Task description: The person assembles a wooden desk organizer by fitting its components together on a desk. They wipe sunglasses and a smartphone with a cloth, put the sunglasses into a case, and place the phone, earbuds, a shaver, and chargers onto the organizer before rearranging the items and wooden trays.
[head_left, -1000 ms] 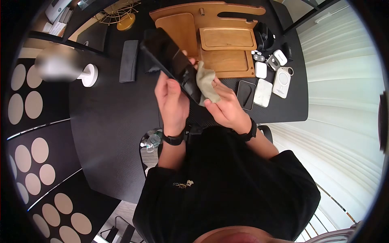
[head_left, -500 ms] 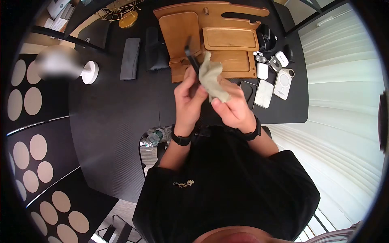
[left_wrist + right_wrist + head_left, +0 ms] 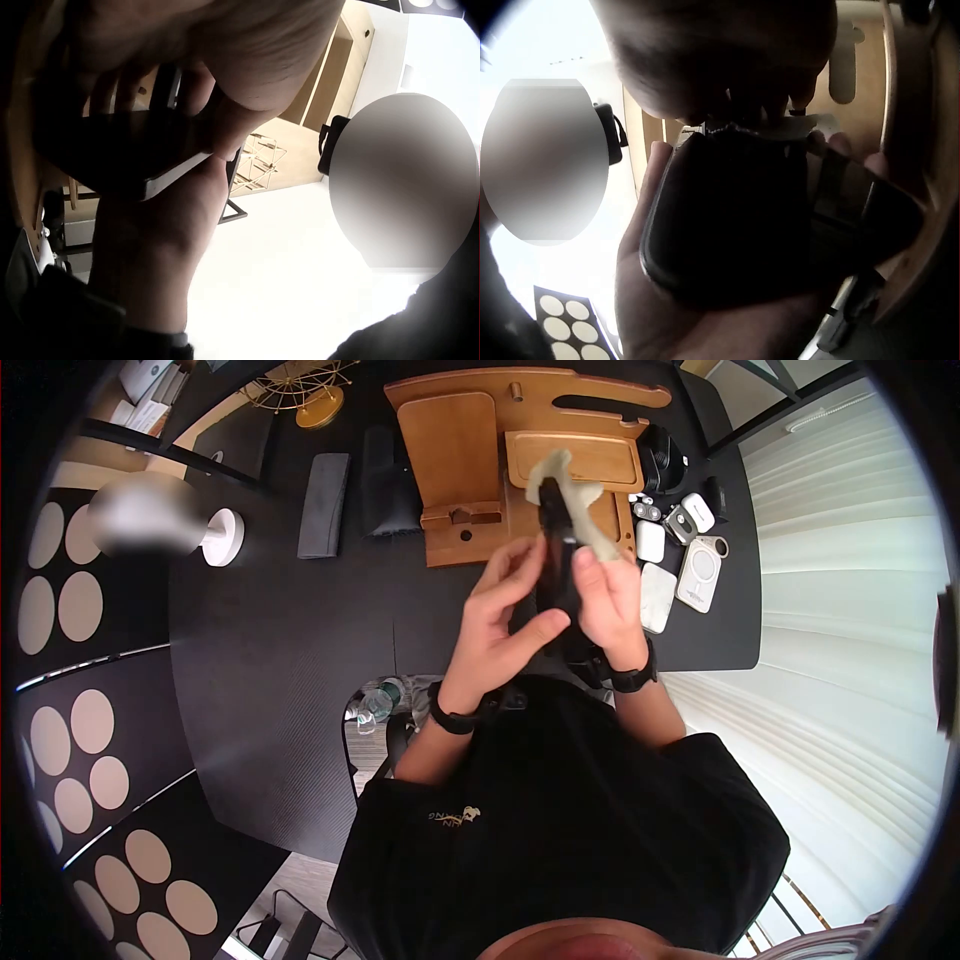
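Observation:
A dark, flat, phone-like device (image 3: pixel 560 575) stands nearly edge-on between both hands in the head view. My left hand (image 3: pixel 492 628) grips it, fingers on the far part and thumb on the near part. My right hand (image 3: pixel 612 605) pinches a pale grey-green cloth (image 3: pixel 597 536) against the device, its thumb on the near side. The cloth spreads beyond the device's upper end. From the right wrist, the dark face of the device (image 3: pixel 727 217) lies across my left palm (image 3: pixel 727 330), with the right hand (image 3: pixel 727 52) above. The left wrist view is dark.
Behind the hands stands a wooden organizer (image 3: pixel 448 445). Right of it are a white case (image 3: pixel 650 542), a white slab (image 3: pixel 657 598) and a white ring-marked pack (image 3: pixel 698 575). A grey pouch (image 3: pixel 323 507) and white-based lamp (image 3: pixel 226 538) stand left.
Both hands have moved right with the device and cloth. The device has turned from showing its broad face to nearly edge-on, and the cloth has shifted up and right.

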`<action>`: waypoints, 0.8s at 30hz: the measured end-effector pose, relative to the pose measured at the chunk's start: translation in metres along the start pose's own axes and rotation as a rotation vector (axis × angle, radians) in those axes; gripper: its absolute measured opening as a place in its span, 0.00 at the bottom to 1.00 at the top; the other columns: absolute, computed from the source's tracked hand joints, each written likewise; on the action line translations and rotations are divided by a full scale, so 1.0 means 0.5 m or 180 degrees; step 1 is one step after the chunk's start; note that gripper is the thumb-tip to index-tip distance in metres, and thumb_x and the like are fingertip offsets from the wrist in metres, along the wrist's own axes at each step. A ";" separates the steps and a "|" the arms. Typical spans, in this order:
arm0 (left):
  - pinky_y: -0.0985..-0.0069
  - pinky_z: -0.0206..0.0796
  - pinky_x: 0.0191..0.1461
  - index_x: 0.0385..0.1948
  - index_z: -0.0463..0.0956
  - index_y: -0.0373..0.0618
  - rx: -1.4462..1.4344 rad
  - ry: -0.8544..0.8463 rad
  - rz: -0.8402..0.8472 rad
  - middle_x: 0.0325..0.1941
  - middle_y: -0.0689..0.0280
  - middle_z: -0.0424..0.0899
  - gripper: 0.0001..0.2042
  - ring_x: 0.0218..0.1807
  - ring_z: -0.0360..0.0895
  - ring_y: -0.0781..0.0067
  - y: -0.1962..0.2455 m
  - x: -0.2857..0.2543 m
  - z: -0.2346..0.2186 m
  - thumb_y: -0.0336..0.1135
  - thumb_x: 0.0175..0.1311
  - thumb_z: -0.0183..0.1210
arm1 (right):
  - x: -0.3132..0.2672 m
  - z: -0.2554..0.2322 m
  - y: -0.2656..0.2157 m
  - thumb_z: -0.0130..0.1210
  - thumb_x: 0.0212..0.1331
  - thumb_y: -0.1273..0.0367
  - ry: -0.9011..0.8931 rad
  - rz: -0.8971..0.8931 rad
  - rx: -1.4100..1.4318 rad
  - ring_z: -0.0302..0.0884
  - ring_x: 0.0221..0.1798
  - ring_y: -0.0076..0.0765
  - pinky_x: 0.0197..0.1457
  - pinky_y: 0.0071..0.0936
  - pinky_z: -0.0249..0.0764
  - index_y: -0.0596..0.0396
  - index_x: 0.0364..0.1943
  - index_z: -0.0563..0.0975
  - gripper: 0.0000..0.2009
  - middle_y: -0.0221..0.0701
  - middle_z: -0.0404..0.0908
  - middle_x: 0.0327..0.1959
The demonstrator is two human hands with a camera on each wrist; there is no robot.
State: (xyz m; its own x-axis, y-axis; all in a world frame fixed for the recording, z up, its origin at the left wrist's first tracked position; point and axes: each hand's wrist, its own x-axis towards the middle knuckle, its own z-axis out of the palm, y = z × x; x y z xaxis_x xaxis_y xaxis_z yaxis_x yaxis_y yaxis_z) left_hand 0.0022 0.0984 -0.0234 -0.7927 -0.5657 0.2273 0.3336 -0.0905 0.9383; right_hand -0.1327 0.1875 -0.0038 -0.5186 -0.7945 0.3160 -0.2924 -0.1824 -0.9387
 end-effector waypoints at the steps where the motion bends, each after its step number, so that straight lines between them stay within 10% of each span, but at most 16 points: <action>1: 0.69 0.57 0.72 0.65 0.69 0.27 0.0193 -0.0022 -0.0010 0.66 0.51 0.70 0.33 0.68 0.69 0.60 0.004 0.001 0.003 0.31 0.58 0.71 | 0.001 -0.002 -0.010 0.50 0.73 0.70 0.0116 -0.0004 0.0137 0.70 0.30 0.28 0.35 0.27 0.69 0.66 0.53 0.77 0.13 0.33 0.76 0.30; 24: 0.66 0.60 0.72 0.65 0.67 0.25 -0.0397 0.0307 0.0559 0.71 0.53 0.65 0.29 0.70 0.67 0.61 0.018 0.029 -0.047 0.30 0.66 0.67 | -0.013 0.036 -0.003 0.55 0.64 0.75 -0.0558 -0.1017 -0.0117 0.77 0.56 0.71 0.64 0.49 0.72 0.69 0.45 0.78 0.10 0.56 0.80 0.50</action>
State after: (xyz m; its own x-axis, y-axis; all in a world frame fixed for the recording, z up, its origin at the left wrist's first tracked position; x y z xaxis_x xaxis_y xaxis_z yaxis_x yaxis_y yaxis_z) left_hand 0.0056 0.0699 -0.0176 -0.6665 -0.6568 0.3527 0.5273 -0.0809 0.8458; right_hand -0.1144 0.1822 -0.0069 -0.2518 -0.7884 0.5612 -0.4480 -0.4191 -0.7898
